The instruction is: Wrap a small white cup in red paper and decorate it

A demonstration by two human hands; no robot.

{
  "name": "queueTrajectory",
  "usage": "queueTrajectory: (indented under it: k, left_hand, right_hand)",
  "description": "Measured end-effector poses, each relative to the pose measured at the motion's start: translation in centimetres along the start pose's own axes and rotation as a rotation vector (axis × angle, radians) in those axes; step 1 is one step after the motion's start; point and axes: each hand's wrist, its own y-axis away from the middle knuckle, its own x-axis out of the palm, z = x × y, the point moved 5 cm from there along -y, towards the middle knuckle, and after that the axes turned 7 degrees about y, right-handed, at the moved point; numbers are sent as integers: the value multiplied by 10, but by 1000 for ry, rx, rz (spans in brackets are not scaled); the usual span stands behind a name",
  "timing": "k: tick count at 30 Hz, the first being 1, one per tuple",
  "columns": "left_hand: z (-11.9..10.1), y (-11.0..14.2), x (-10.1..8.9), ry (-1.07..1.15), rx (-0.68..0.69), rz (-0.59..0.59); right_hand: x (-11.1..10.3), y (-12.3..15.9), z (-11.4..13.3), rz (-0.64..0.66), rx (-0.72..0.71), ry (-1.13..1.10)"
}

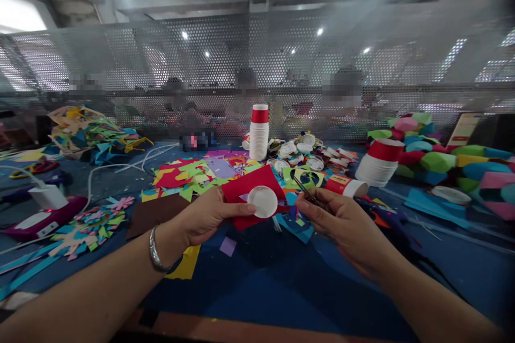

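My left hand (pixel 215 211) is closed on a sheet of red paper (pixel 237 188), its thumb pressing a round white cup bottom (pixel 263 202) flat against the sheet. My right hand (pixel 333 214) grips a pair of scissors (pixel 304 188), whose dark blades point up and left toward the red paper without touching it. The fingers cover most of the scissor handles. Just beyond the right hand lies a red and white paper cup (pixel 346 186) on its side. Under and behind the red paper spread coloured paper scraps (pixel 185 179).
A tall stack of paper cups (pixel 258 136) stands at the back, beside a pile of cut cup bottoms (pixel 306 147). Another cup stack (pixel 379 163) leans at right, near coloured paper shapes (pixel 438 158). At left are a purple power strip (pixel 44 220), white cable and paper strips (pixel 90 230).
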Motion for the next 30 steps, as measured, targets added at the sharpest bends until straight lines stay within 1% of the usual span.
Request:
queueTrajectory:
  k: [4, 7, 13, 21, 25, 30]
  left_hand:
    - [-3, -2, -4, -58, 75, -51]
    - [-3, -2, -4, -40, 102, -46]
    - [-2, -1, -5, -9, 90, -36]
    - [-6, -3, -4, 34, 89, 30]
    - [-5, -3, -4, 37, 85, 16]
    - [-5, -2, -5, 58, 82, 2]
  right_hand:
    - [5, 1, -2, 104, 62, -96]
    - [8, 2, -2, 169, 97, -139]
    - [9, 2, -3, 249, 147, -175]
    - [8, 3, -8, 284, 190, -178]
    - [9, 4, -11, 327, 190, -173]
    - [9, 4, -12, 315, 207, -199]
